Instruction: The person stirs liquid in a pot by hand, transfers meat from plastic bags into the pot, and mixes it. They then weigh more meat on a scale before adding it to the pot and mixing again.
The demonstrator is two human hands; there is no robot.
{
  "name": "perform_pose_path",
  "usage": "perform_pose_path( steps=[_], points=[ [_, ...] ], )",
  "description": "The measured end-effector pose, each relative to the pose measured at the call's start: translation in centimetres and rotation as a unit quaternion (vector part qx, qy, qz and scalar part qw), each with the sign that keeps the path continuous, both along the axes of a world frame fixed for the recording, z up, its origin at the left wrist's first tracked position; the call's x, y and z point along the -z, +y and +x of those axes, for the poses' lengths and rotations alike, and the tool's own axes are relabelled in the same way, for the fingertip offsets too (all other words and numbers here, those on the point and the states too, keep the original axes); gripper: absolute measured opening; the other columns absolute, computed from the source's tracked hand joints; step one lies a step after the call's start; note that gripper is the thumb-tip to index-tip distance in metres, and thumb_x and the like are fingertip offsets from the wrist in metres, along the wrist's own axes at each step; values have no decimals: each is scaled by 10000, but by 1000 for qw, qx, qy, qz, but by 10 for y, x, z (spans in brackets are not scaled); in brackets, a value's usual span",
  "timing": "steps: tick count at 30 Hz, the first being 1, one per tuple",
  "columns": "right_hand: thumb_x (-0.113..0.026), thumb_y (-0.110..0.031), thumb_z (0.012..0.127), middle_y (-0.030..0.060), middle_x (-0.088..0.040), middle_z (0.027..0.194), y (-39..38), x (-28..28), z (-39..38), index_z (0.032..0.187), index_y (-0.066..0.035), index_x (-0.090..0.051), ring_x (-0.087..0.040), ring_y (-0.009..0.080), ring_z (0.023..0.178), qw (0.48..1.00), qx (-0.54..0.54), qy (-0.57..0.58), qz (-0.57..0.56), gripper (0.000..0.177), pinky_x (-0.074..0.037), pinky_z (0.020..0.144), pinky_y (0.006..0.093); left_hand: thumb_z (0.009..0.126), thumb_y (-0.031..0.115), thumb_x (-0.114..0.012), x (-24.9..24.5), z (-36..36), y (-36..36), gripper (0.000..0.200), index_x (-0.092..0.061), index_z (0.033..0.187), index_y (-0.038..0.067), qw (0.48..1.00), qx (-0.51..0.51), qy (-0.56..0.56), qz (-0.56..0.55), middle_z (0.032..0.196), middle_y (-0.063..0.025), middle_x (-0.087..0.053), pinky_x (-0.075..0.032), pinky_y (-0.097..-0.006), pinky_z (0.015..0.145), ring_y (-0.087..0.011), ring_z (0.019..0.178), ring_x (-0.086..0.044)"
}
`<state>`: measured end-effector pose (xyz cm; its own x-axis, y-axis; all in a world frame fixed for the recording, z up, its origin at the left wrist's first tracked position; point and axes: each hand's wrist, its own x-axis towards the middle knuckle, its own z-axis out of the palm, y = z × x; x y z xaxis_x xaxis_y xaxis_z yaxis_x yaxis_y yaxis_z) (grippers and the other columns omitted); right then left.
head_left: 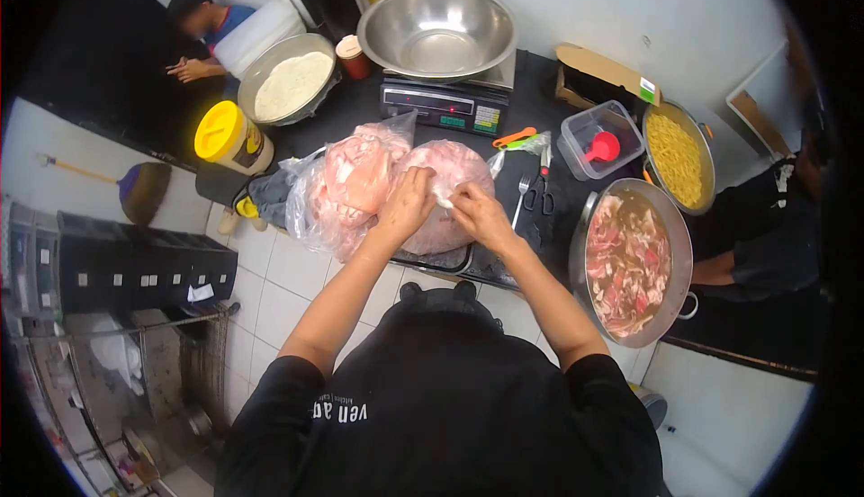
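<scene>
In front of me on the black table rests a round plastic bag of pale pink meat (454,160). My left hand (410,202) lies against its left side, with the fingers curled on the plastic. From the right, my right hand (483,216) pinches a whitish twisted piece of the bag near its middle. Another clear bag of pale raw meat (355,178) sits just left, touching or nearly touching the first. To the right lie a fork (522,193) and black-handled scissors (542,187).
Behind the bags, a steel bowl (436,34) stands on a digital scale (450,106). On the right are a plastic tub (576,151) with a red scoop, a pan of meat in liquid (630,263) and a pan of noodles (675,160). Back left, a person (216,25) sits near a powder-filled bowl (292,83).
</scene>
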<state>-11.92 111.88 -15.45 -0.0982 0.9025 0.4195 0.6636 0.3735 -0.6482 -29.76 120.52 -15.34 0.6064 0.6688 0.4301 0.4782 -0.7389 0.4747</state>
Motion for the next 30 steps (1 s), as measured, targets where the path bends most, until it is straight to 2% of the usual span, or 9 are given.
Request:
perform_pose_path(
  steps=[6, 12, 15, 18, 20, 22, 24, 26, 30],
  points=[
    [-680, -235, 815, 114, -514, 1016, 19, -18, -13, 891, -41, -691, -540, 300, 1037, 973, 26, -176, -150, 209, -507, 806, 410, 717, 65, -662, -35, 8, -6, 407, -502, 1089, 17, 994, 37, 41, -98, 950, -202, -606, -470, -462, 820, -388, 936, -594],
    [-658, -300, 856, 114, -510, 1061, 11, -27, 1, 810, -27, -689, -522, 303, 1058, 985, -56, -80, -143, 279, -469, 869, 413, 732, 70, -665, -16, -5, 5, 361, -505, 1050, 8, 987, 18, 14, -158, 971, -204, -635, -489, -442, 806, -377, 931, -617],
    [-648, -313, 873, 116, -519, 1157, -1, -29, 18, 840, -33, -699, -511, 306, 1099, 989, -115, -4, -94, 286, -444, 917, 405, 766, 78, -675, -8, -4, 6, 342, -538, 1072, 11, 990, 8, 15, -143, 950, -156, -632, -509, -368, 765, -288, 852, -634],
    [-659, -322, 867, 116, -507, 1249, -13, -37, 38, 860, -40, -705, -494, 309, 1152, 985, -134, -25, -101, 286, -433, 944, 389, 781, 81, -687, -12, -8, 18, 318, -580, 1071, 8, 965, -2, -34, -261, 975, -133, -643, -510, -345, 813, -270, 899, -638],
    [-688, -249, 839, 118, -503, 1267, -14, -28, 56, 883, -53, -708, -488, 316, 1175, 983, -145, -27, -110, 201, -425, 971, 386, 801, 117, -695, -25, -14, 35, 346, -613, 1121, 15, 946, 91, 29, -311, 1057, -138, -654, -497, -347, 886, -267, 989, -634],
    [-688, -115, 786, 120, -513, 1263, -15, -20, 70, 923, -72, -706, -482, 320, 1185, 987, -109, -66, -101, 145, -418, 989, 392, 810, 145, -690, -20, -22, 65, 375, -612, 1155, 19, 968, 50, 47, -243, 1114, -152, -644, -481, -351, 924, -277, 1044, -620],
    [-662, -10, 718, 124, -513, 1273, -18, -26, 82, 982, -91, -699, -505, 301, 1169, 984, -127, -40, -118, 278, -432, 980, 373, 819, 173, -684, 2, -20, 110, 405, -610, 1188, 22, 983, 10, 62, -174, 1171, -167, -634, -465, -356, 961, -288, 1099, -606],
    [-636, -8, 721, 121, -557, 1219, -19, -10, 96, 1009, -81, -687, -545, 275, 1121, 952, -82, 203, -211, 301, -438, 969, 350, 871, 342, -630, 35, -15, 166, 487, -586, 1243, 30, 982, -75, 130, -114, 1270, -184, -587, -394, -447, 1038, -327, 1198, -548],
    [-614, -83, 835, 108, -618, 1119, 4, -6, 104, 1091, -62, -660, -608, 235, 1008, 971, 65, 158, -170, 261, -497, 873, 326, 878, 588, -509, 56, 24, 224, 690, -544, 1298, 42, 911, -122, 314, -238, 1355, -194, -521, -241, -621, 1082, -373, 1277, -469]
  ],
)
